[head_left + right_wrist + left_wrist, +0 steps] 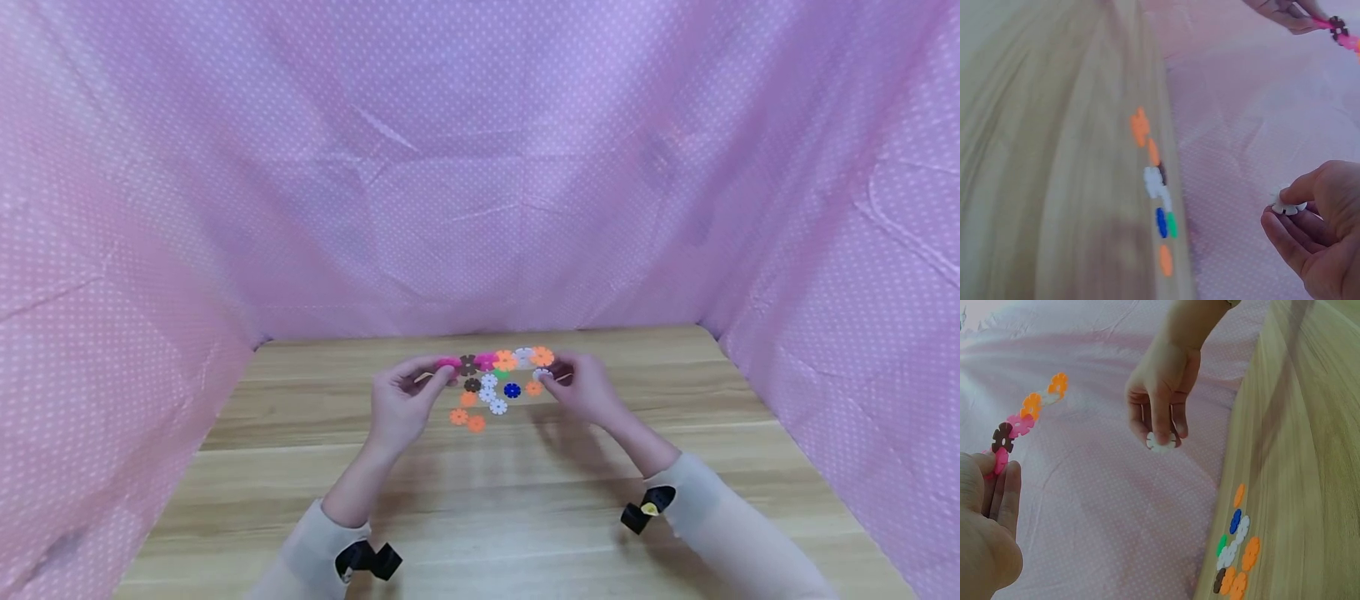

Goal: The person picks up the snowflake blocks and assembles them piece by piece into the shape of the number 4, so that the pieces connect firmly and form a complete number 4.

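Observation:
My left hand [401,403] pinches the pink end of a chain of joined snowflake discs [1020,425]. Along the chain run pink, dark brown, pink, orange, white and orange discs. It stretches from the left fingertips toward the right hand, held up above the table. Between thumb and fingers of my right hand [588,390] is a single white snowflake disc [1289,201]. In the left wrist view this disc is apart from the chain. Below both hands, loose discs lie on the table, among them a blue disc [512,390] and a green disc [1172,225].
The wooden table [495,517] carries the loose orange, white and brown discs in a small group near its middle. Pink dotted cloth [480,192] hangs behind the table and along both sides. A black wrist camera is strapped at each sleeve.

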`<state>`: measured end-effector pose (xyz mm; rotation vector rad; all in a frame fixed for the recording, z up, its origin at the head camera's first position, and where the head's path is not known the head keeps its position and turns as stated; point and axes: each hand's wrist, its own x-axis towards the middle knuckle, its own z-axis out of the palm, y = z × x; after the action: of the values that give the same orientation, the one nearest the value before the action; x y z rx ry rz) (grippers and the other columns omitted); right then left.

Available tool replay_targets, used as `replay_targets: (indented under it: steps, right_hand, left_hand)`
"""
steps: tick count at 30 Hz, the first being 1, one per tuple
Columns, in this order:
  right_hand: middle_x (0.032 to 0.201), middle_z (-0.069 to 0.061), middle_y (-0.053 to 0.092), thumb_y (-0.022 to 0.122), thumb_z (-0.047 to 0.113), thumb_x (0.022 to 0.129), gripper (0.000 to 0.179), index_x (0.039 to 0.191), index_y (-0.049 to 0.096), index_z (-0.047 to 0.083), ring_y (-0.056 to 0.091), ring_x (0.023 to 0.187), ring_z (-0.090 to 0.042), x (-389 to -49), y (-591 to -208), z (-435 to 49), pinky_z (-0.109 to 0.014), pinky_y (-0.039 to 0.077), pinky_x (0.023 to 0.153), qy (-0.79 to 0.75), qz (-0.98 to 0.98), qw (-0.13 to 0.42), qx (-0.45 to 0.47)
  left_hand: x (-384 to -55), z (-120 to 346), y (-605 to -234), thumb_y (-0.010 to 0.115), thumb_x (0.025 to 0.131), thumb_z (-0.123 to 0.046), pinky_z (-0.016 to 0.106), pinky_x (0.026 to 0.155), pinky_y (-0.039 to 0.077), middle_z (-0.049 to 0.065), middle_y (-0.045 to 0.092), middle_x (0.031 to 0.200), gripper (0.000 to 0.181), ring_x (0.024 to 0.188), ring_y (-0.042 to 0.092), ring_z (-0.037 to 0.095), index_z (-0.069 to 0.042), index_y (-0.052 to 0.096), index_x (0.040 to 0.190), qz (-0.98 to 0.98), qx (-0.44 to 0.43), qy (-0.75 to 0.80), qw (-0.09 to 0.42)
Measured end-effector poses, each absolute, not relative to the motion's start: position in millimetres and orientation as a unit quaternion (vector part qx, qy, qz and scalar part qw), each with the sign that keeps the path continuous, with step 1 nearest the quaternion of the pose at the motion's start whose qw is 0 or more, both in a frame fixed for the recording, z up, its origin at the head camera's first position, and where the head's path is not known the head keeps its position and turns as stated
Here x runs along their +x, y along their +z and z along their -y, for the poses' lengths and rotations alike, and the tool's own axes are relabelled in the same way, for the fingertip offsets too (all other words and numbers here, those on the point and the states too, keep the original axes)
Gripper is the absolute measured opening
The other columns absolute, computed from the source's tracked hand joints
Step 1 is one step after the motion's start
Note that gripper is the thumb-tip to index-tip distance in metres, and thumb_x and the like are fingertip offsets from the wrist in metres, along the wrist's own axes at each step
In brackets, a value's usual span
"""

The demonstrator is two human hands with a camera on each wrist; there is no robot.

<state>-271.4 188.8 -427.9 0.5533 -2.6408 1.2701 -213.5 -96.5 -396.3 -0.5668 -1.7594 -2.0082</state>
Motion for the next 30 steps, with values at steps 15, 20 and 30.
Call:
replay_targets:
  steps: [15, 20, 30]
  right_hand:
    - [0.099, -0.025, 0.076, 0.073, -0.001, 0.097, 0.012, 0.108, 0.075, -0.006, 0.077, 0.082, -0.016, -257.4, -391.3, -198.6, -0.024, 0.069, 0.074, 0.554, 0.796, 0.134, 0.204]
    - [0.099, -0.028, 0.074, 0.073, -0.003, 0.096, 0.01, 0.106, 0.075, -0.006, 0.074, 0.081, -0.008, -252.0, -383.3, -199.8, -0.019, 0.067, 0.074, 0.563, 0.787, 0.141, 0.209]
    - [0.097, -0.025, 0.073, 0.071, -0.005, 0.096, 0.01, 0.106, 0.075, -0.006, 0.074, 0.081, -0.012, -242.7, -373.4, -199.9, -0.018, 0.065, 0.074, 0.576, 0.77, 0.142, 0.233]
  left_hand:
    - [-212.5, 99.6, -393.1, 0.07, 0.091, 0.017, 0.028, 0.08, 0.069, -0.011, 0.081, 0.091, 0.012, 0.08, 0.078, 0.006, 0.021, 0.071, 0.102, 0.637, -0.184, -0.716, 0.218]
    - [-213.8, 98.7, -393.3, 0.071, 0.091, 0.017, 0.029, 0.08, 0.07, -0.01, 0.081, 0.091, 0.012, 0.08, 0.078, 0.006, 0.022, 0.071, 0.102, 0.635, -0.182, -0.718, 0.221]
    - [-215.9, 97.7, -396.2, 0.072, 0.091, 0.016, 0.028, 0.08, 0.069, -0.01, 0.081, 0.091, 0.011, 0.079, 0.079, 0.007, 0.021, 0.072, 0.1, 0.636, -0.191, -0.716, 0.216]
